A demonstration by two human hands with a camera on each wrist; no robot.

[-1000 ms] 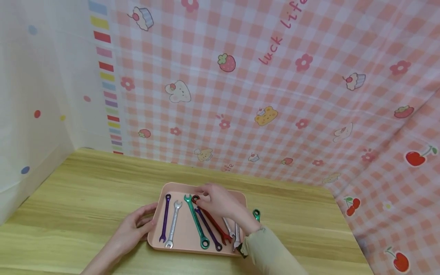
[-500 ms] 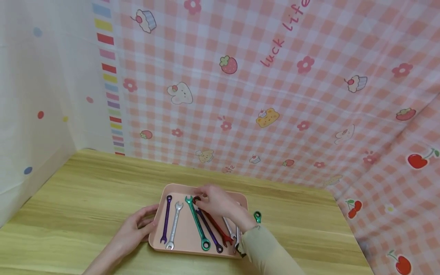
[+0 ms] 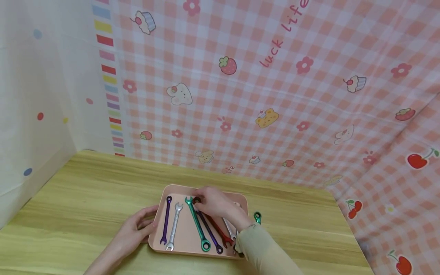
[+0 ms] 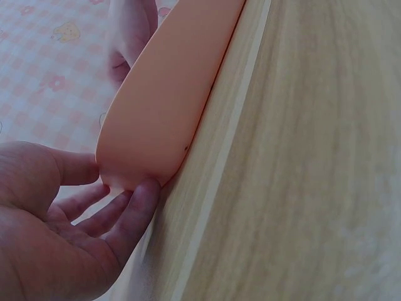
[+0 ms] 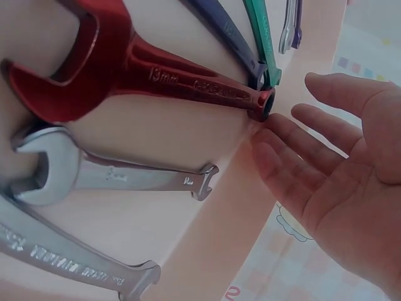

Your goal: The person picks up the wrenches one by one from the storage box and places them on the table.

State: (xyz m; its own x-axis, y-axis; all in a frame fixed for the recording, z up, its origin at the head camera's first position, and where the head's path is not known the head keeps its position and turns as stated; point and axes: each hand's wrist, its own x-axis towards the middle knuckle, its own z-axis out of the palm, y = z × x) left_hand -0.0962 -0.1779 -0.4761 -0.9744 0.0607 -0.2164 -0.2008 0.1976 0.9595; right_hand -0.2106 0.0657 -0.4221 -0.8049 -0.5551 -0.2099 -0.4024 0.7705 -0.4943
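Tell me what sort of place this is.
Probably an indoor tabletop workspace, curtained like a small booth: a wood-grain table is bordered by pink checked cloth printed with cartoon cakes and strawberries, and a pink tray of wrenches sits on the tabletop.

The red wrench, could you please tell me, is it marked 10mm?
No, the red wrench reads 13mm on its handle in the right wrist view.
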